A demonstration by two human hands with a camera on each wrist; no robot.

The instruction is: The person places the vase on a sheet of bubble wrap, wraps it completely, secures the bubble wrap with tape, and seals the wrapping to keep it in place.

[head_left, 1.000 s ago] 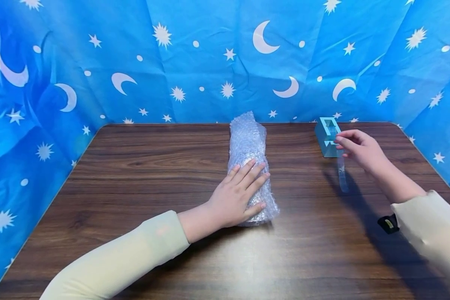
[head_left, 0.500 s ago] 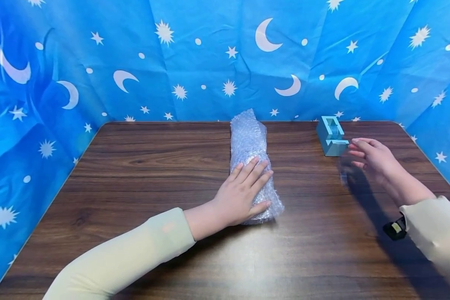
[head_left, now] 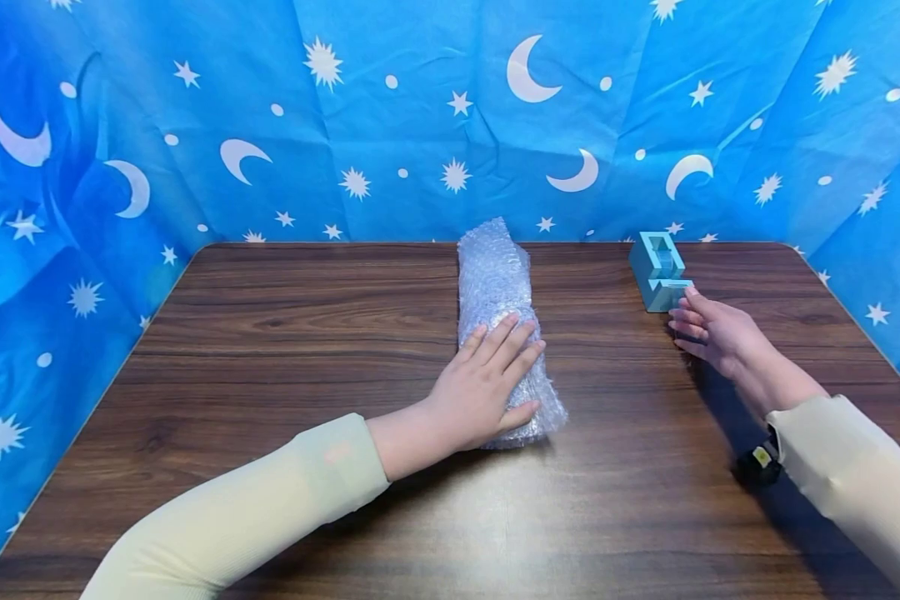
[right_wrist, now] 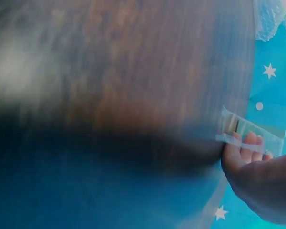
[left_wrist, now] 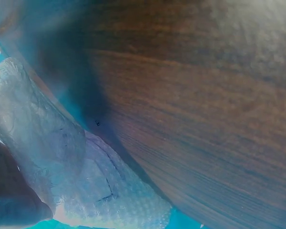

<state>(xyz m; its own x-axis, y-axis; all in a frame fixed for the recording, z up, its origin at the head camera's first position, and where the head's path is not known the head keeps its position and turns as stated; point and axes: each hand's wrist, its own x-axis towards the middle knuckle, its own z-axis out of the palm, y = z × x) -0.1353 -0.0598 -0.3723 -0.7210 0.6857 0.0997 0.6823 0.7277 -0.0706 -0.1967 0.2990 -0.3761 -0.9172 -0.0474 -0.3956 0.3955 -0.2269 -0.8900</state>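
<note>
A bundle of bubble wrap lies lengthwise on the table, and my left hand rests flat across its near half with fingers spread. The left wrist view shows the same bubble wrap up close, with part of the left hand at the lower left. At the far right stands a light-blue tape dispenser. My right hand is right at the dispenser's front edge, thumb and fingers together. In the right wrist view it pinches a clear strip of tape in front of the dispenser.
The dark wood-grain table ends at a blue curtain printed with moons and stars, which surrounds its back and sides. A small black device hangs under the right sleeve.
The right hand drew the clear tape off to the right of the dispenser, then came back left and lower against its front. The left hand stays on the bubble wrap.
</note>
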